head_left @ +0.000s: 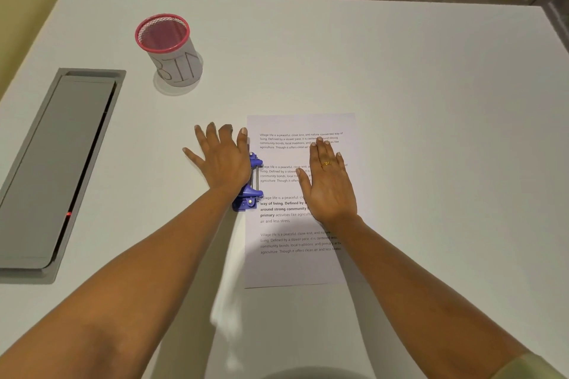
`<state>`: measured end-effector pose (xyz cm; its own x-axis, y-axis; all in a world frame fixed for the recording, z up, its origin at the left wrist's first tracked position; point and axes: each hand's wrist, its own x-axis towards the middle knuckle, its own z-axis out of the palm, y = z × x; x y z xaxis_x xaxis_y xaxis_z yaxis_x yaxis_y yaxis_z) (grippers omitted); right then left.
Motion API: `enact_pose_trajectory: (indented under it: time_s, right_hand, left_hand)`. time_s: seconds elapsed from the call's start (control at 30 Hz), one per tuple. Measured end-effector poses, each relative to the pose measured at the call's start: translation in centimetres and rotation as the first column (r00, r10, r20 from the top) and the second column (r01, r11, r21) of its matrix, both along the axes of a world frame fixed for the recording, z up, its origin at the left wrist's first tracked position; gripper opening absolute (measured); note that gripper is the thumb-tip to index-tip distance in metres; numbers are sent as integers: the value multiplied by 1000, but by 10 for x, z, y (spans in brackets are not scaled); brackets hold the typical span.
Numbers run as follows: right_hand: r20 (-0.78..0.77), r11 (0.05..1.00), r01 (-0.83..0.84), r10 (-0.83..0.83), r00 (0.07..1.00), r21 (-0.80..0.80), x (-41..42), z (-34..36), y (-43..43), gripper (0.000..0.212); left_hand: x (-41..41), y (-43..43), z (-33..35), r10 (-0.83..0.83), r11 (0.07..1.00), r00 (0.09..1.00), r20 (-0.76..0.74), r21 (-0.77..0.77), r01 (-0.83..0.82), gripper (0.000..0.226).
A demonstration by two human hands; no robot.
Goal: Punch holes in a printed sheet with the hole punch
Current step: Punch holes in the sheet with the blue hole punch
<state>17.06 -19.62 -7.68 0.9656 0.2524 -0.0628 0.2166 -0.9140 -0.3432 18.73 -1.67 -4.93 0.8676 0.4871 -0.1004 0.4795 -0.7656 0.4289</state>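
1. Table (400, 64): white, flat; purple wall behind.
2. Printed sheet (295, 264): landmark, lying flat. Right hand (331, 188) rests open on it, pinning it.
3. Hole punch (251, 181): blue, at the sheet's left edge. Left hand (223, 157), palm flat, presses its lever.
4. Step: punching, apparently. Next: release, withdraw sheet.
5. Mesh cup (169, 49): far left of the sheet.

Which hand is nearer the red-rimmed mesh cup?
Left. The left hand lies flat over the hole punch, below the mesh cup; the right hand rests farther right on the printed sheet.
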Motion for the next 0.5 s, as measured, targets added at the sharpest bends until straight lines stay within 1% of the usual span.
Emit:
enact_pose_trajectory:
  time_s: [0.2, 0.4, 0.5]
  right_hand:
    - [13, 1000, -2, 2, 1000, 6, -1, 1, 0, 60]
    - [38, 999, -2, 1, 999, 40, -3, 0, 0, 59]
    - [43, 1000, -2, 1, 999, 29, -3, 0, 0, 59]
  left_hand:
    - [-1, 3, -9, -2, 1000, 1000, 18, -12, 3, 43]
    - [-1, 5, -19, 2, 1000, 1000, 29, 26, -3, 41]
    - [-1, 6, -19, 4, 1000, 999, 32, 12, -5, 41]
